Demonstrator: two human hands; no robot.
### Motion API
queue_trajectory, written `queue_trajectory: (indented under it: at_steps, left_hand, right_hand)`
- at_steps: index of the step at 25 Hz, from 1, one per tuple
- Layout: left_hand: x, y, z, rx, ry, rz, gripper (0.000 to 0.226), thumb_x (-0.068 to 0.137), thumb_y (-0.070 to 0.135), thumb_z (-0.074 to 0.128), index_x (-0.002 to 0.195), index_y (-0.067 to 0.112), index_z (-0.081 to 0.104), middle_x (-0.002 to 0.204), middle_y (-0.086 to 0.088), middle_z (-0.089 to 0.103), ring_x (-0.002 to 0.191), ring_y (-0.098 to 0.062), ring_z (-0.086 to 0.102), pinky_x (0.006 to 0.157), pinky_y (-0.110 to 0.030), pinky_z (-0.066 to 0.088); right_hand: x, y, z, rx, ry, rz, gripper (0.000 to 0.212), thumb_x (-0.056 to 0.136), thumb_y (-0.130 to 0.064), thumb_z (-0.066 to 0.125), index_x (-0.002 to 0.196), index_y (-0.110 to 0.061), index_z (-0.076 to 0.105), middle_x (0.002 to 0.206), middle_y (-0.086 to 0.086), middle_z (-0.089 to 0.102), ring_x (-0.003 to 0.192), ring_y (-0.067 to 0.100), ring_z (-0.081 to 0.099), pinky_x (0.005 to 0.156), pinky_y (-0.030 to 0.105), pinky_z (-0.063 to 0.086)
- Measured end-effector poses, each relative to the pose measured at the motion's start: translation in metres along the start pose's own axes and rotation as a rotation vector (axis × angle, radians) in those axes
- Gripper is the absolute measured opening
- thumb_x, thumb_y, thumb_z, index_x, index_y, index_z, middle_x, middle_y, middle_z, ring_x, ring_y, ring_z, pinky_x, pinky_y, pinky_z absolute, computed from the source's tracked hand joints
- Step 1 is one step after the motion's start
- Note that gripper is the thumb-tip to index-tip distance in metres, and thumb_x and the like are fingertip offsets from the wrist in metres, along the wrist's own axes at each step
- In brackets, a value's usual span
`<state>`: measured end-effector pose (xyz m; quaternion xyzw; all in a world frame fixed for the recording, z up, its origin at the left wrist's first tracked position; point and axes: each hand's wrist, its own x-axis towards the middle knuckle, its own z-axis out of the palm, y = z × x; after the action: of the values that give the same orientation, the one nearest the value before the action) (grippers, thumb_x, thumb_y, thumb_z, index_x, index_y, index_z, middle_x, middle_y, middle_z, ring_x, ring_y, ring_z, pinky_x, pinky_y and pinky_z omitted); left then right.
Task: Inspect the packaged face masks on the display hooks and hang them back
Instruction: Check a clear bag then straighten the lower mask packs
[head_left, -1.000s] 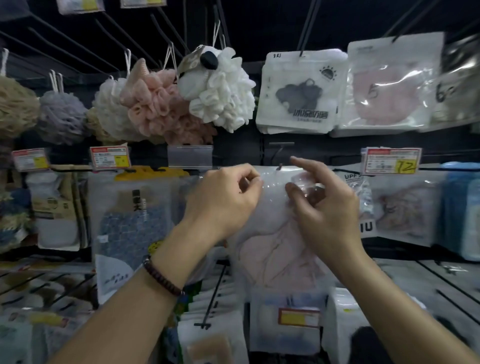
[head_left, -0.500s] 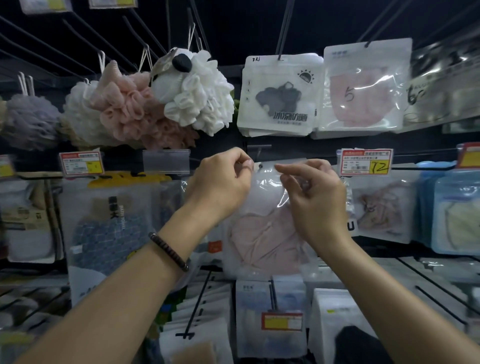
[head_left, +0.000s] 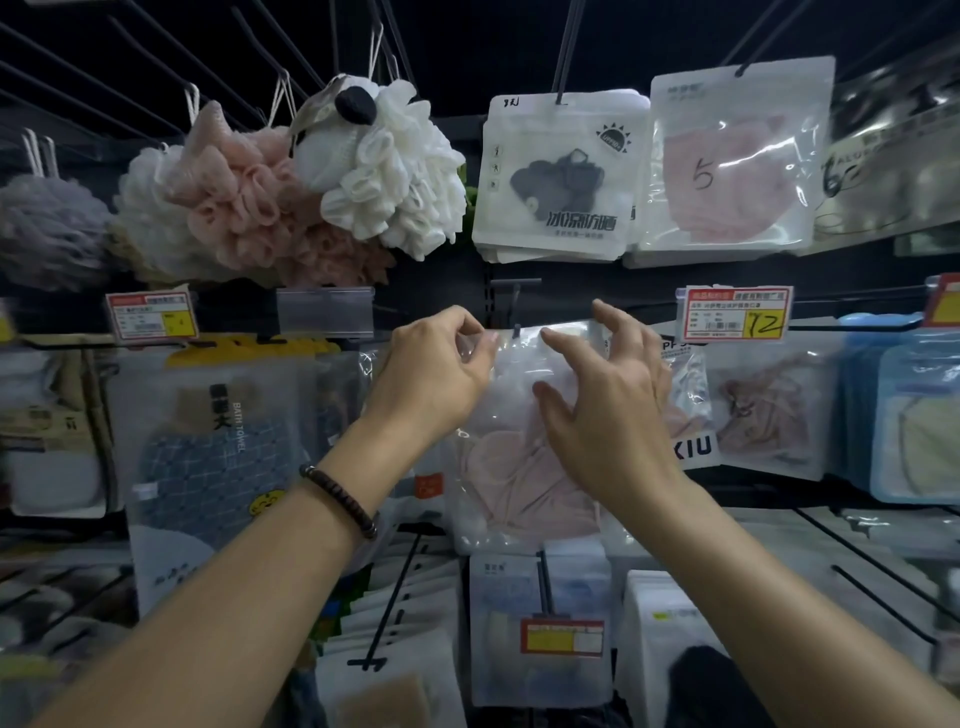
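Note:
A clear packet with a pink face mask (head_left: 519, 483) hangs at the centre of the rack, its top hole over the tip of a black display hook (head_left: 515, 328). My left hand (head_left: 436, 379) pinches the packet's top left corner between thumb and fingers. In front of the packet's upper right part, my right hand (head_left: 602, 395) has its fingers spread and loosely bent; it grips nothing. More mask packets hang above: a white one with a dark mask (head_left: 558, 176) and a clear one with a pink mask marked 5 (head_left: 727, 161).
Bath puffs, white (head_left: 389, 171) and pink (head_left: 234, 202), hang at upper left. A bath towel pack (head_left: 218, 452) hangs at left. A price tag marked 12 (head_left: 732, 314) sits right of my hands, with more mask packs (head_left: 769, 410) below it. Hooks with stock jut out beneath.
The packet has gone up onto the hook tip. My right hand has let go of its top edge and spread its fingers. My left hand still pinches the corner.

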<state>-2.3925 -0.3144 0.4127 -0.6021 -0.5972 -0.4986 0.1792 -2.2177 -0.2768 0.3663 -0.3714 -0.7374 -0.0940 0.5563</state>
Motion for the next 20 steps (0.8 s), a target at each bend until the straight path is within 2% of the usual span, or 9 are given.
queue_trajectory:
  at_steps: [4,7,8,10,12,14,15,18,20]
  left_hand:
    - [-0.011,-0.014,-0.006,-0.004,0.018,-0.036,0.028,0.097,0.054,0.069,0.1,0.027,0.063,0.08,0.011,0.065,0.074,-0.002,0.061,0.057,-0.02,0.046]
    - [-0.02,-0.04,-0.015,-0.048,-0.103,-0.159,0.028,0.095,0.052,0.073,0.104,0.029,0.061,0.082,0.007,0.071,0.077,-0.011,0.07,0.064,-0.033,0.062]
    - [-0.026,-0.051,-0.02,-0.048,-0.17,-0.183,0.023,0.096,0.048,0.073,0.104,0.029,0.063,0.084,0.006,0.073,0.077,-0.012,0.073,0.065,-0.036,0.064]
    - [-0.044,-0.079,-0.034,0.033,-0.298,-0.172,0.013,0.098,0.043,0.072,0.102,0.031,0.068,0.091,0.007,0.073,0.081,-0.009,0.072,0.064,-0.029,0.061]
    - [-0.068,-0.108,-0.049,0.097,-0.413,-0.172,0.01,0.096,0.044,0.075,0.101,0.036,0.07,0.098,0.012,0.072,0.09,-0.006,0.07,0.072,-0.024,0.056]
    - [-0.093,-0.136,-0.057,0.132,-0.528,-0.192,0.022,0.089,0.048,0.08,0.106,0.039,0.07,0.103,0.016,0.071,0.098,-0.003,0.069,0.081,-0.024,0.056]
    - [-0.105,-0.149,-0.059,0.157,-0.582,-0.2,0.033,0.086,0.052,0.083,0.113,0.039,0.07,0.108,0.017,0.07,0.102,-0.002,0.067,0.084,-0.023,0.056]
    - [-0.133,-0.177,-0.046,0.226,-0.606,-0.21,0.07,0.072,0.07,0.082,0.132,0.04,0.063,0.125,0.018,0.063,0.114,-0.004,0.062,0.096,-0.031,0.058]
    - [-0.146,-0.189,-0.035,0.215,-0.561,-0.239,0.084,0.064,0.077,0.075,0.138,0.041,0.06,0.131,0.017,0.064,0.12,-0.006,0.062,0.098,-0.035,0.059]
  right_hand:
    - [-0.016,-0.007,0.018,-0.204,0.053,-0.155,0.048,0.087,-0.013,0.08,0.134,-0.015,0.069,0.165,0.025,0.037,0.156,0.044,0.026,0.116,0.063,0.026]
    - [-0.029,-0.021,0.03,-0.226,0.078,-0.249,0.04,0.08,-0.006,0.08,0.119,-0.014,0.076,0.155,0.025,0.05,0.148,0.045,0.039,0.11,0.059,0.03]
    - [-0.036,-0.028,0.033,-0.192,0.094,-0.298,0.032,0.081,-0.007,0.079,0.112,-0.013,0.077,0.148,0.023,0.056,0.142,0.044,0.045,0.106,0.056,0.034]
    - [-0.055,-0.043,0.04,-0.093,0.096,-0.403,0.015,0.085,-0.008,0.076,0.1,-0.011,0.077,0.126,0.015,0.067,0.122,0.037,0.057,0.094,0.05,0.046]
    - [-0.081,-0.058,0.051,0.083,-0.012,-0.433,0.007,0.093,-0.01,0.07,0.097,-0.01,0.074,0.107,0.007,0.068,0.098,0.028,0.061,0.076,0.044,0.054]
    - [-0.108,-0.075,0.066,0.276,-0.192,-0.312,0.009,0.097,-0.019,0.064,0.1,-0.017,0.073,0.101,-0.002,0.065,0.087,0.021,0.062,0.067,0.043,0.056]
    - [-0.121,-0.083,0.074,0.352,-0.293,-0.205,0.01,0.097,-0.023,0.063,0.102,-0.022,0.072,0.1,-0.007,0.064,0.086,0.016,0.062,0.069,0.041,0.056]
    - [-0.145,-0.094,0.101,0.445,-0.548,0.136,0.022,0.1,-0.03,0.063,0.12,-0.035,0.071,0.111,-0.017,0.066,0.102,0.006,0.065,0.089,0.03,0.057]
    - [-0.153,-0.096,0.115,0.462,-0.651,0.32,0.035,0.101,-0.035,0.063,0.137,-0.032,0.065,0.125,-0.01,0.07,0.109,0.014,0.069,0.097,0.035,0.057]
